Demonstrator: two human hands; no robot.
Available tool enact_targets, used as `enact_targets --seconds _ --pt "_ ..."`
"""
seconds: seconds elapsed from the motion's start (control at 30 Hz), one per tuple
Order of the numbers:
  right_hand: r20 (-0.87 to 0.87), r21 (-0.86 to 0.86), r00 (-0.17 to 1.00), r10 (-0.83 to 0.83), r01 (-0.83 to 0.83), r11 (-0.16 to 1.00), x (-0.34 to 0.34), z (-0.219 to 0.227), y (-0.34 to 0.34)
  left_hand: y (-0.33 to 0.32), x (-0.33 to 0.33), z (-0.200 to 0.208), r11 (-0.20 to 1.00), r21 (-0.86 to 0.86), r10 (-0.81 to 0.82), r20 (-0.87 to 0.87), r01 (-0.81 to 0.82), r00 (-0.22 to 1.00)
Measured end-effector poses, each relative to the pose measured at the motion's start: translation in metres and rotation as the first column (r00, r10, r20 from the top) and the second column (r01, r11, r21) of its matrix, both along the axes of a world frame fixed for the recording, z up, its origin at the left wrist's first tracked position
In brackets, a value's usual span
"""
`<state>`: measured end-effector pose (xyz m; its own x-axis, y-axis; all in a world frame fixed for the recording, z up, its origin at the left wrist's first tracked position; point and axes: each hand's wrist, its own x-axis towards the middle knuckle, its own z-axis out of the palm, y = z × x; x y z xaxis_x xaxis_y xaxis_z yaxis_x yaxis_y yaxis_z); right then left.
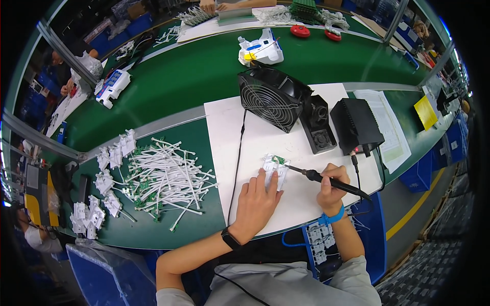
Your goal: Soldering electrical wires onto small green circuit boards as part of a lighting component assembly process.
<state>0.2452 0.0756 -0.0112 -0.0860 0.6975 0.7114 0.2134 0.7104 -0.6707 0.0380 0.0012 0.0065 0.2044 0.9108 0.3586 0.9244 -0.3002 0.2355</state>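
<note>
Soldering appears to be in hand: the soldering iron (352,188) is gripped by the right hand (333,186), its tip held at or near the green board (278,159). The white housing (279,179) is steadied on the white sheet (219,153) under the left hand (255,206), fingers loosely spread; the board lies just beyond them. Steady tip placement seems called for.

A small white plastic part (269,166) lies flat on a white sheet (301,209), partly covered by fingertips on its near side; a small green circuit board (278,159) sits at its far end; a slim soldering iron (313,176), black-handled with a metal tip, slants above the sheet, its tip far and left beside the board, its handle near and right; whether tip and board touch is unclear.
</note>
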Motion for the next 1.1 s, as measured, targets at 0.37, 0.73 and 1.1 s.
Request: enact_targets --seconds 0.37,0.73,1.1 --pt "-0.207 0.008 0.934 -0.293 0.301 0.954 0.011 0.046 0.037 -0.002 -0.008 -0.001 1.0 0.026 -0.003 0.011 0.002 1.0" --pt "0.078 -0.164 0.892 -0.446 0.453 0.876 -0.011 0.047 0.081 -0.005 -0.009 -0.005 0.999 0.053 -0.01 0.035 0.008 0.999" --pt "-0.063 -0.368 0.952 -0.298 0.256 0.894 -0.019 0.035 0.101 -0.008 -0.016 -0.006 0.999 0.037 0.017 0.044 -0.019 0.999"
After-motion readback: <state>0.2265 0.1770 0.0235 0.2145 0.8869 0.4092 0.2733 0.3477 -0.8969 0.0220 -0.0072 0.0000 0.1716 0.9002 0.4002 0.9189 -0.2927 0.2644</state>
